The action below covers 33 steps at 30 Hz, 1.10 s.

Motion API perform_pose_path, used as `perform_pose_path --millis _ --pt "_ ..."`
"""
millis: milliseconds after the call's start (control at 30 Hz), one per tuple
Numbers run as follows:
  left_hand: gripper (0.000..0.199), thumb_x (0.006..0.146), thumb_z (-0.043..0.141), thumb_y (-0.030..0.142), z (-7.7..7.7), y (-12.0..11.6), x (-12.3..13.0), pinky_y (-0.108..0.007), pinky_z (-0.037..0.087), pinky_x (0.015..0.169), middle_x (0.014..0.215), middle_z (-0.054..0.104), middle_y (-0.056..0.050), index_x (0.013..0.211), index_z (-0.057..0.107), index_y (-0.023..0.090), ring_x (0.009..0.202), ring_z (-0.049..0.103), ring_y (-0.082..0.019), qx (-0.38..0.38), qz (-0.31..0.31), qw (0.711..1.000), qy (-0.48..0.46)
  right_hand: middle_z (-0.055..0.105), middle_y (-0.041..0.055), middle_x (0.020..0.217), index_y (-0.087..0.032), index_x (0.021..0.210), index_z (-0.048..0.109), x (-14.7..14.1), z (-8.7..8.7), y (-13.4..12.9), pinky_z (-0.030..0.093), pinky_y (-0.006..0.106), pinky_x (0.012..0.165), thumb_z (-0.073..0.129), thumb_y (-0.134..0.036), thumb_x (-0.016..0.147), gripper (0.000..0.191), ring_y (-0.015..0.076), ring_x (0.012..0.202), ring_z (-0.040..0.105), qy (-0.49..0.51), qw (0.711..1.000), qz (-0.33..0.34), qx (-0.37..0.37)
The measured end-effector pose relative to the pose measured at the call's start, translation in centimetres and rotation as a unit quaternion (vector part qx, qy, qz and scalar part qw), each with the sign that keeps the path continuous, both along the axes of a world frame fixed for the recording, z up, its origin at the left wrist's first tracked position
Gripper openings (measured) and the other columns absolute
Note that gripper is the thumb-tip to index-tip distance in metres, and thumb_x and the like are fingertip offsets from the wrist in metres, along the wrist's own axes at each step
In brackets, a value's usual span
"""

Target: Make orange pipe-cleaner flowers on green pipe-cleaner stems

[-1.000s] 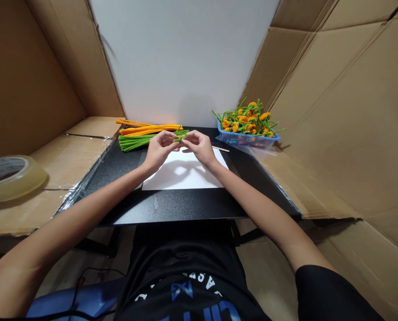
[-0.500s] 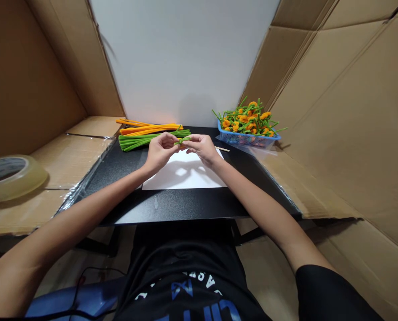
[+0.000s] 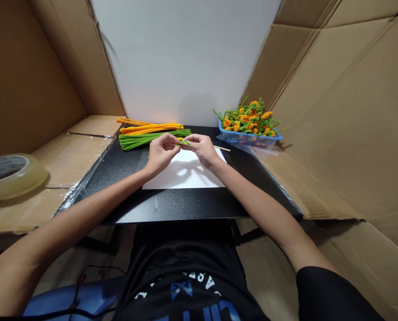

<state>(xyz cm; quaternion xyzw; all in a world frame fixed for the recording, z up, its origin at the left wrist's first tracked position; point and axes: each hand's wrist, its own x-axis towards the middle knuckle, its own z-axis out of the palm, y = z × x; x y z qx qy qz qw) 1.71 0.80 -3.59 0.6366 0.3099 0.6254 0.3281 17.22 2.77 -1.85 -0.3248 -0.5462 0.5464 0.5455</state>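
Between my fingertips is a small orange and green pipe-cleaner flower [image 3: 182,141], partly hidden by the fingers. My left hand [image 3: 162,151] pinches it from the left, while my right hand [image 3: 201,149] grips its green part from the right. Both hands hover above a white sheet of paper [image 3: 185,174], casting shadows on it. Just behind my left hand lie a bundle of green pipe cleaners [image 3: 137,141] and a bundle of orange pipe cleaners [image 3: 152,129]. A thin pale stick [image 3: 223,148] lies beyond my right hand.
A blue basket [image 3: 252,138] heaped with orange and green pipe-cleaner flowers [image 3: 248,118] stands at the back right. On the cardboard at left rests a roll of clear tape [image 3: 14,176]. Cardboard walls [image 3: 349,98] flank the black table [image 3: 172,205], with a white panel behind.
The flower has turned slightly between my fingers, showing more orange on top. My hands stay in nearly the same place, and the view has shifted a little.
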Motion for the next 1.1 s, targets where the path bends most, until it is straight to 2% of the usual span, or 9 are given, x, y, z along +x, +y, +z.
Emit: perform_pose_path --millis 233,500,633,833,967,1100 --pt "0.009 0.07 0.073 0.017 0.1 -0.4 0.0 -0.022 0.053 0.067 0.074 0.068 0.0 0.074 0.064 0.017 0.067 0.063 -0.01 0.048 0.056 0.996 0.055 0.066 0.0009 0.063 -0.016 0.062 0.066 -0.2 -0.2 -0.1 0.052 0.029 0.065 0.092 -0.037 0.051 0.035 0.0136 0.063 0.061 -0.063 0.994 -0.061 0.067" --pt "0.008 0.073 0.069 0.016 0.2 -0.7 -0.2 -0.023 0.054 0.068 0.076 0.069 0.0 0.078 0.063 0.018 0.069 0.064 -0.011 0.084 0.082 0.988 0.105 0.069 0.0038 0.068 -0.017 0.064 0.064 -0.3 -0.5 -0.1 0.054 0.031 0.067 0.089 -0.04 0.057 0.035 0.017 0.068 0.065 -0.112 0.983 -0.095 0.112" --pt "0.014 0.074 0.073 0.018 0.3 -0.6 -0.3 -0.022 0.054 0.067 0.077 0.067 0.0 0.079 0.061 0.018 0.069 0.063 -0.01 0.086 0.073 0.989 0.096 0.067 0.0022 0.067 -0.017 0.065 0.063 -0.2 -0.1 -0.3 0.056 0.032 0.07 0.091 -0.043 0.056 0.039 0.0161 0.068 0.065 -0.09 0.99 -0.062 0.092" --pt "0.031 0.075 0.082 0.033 0.1 -0.2 -0.4 -0.022 0.055 0.067 0.082 0.068 -0.001 0.091 0.06 0.018 0.069 0.065 -0.01 0.072 0.034 0.994 0.074 0.071 0.0012 0.077 -0.017 0.085 0.07 0.7 0.1 0.1 0.057 0.034 0.078 0.092 -0.033 0.051 0.043 0.0154 0.074 0.067 -0.022 0.999 0.021 0.015" --pt "0.03 0.08 0.079 0.04 0.2 -0.1 -0.7 -0.025 0.057 0.067 0.084 0.071 -0.004 0.095 0.066 0.018 0.07 0.068 -0.013 0.098 0.026 0.988 0.116 0.073 0.0029 0.079 -0.016 0.083 0.075 1.2 0.3 0.4 0.054 0.033 0.079 0.088 -0.033 0.055 0.036 0.014 0.074 0.065 -0.022 0.999 0.039 0.007" --pt "0.021 0.086 0.073 0.04 0.8 0.3 -1.5 -0.025 0.054 0.064 0.084 0.073 -0.005 0.086 0.07 0.019 0.071 0.067 -0.014 0.151 0.06 0.967 0.196 0.074 0.0034 0.081 -0.016 0.086 0.077 1.8 0.7 0.6 0.052 0.031 0.077 0.087 -0.029 0.057 0.033 0.0128 0.073 0.063 -0.036 0.998 0.032 0.036"
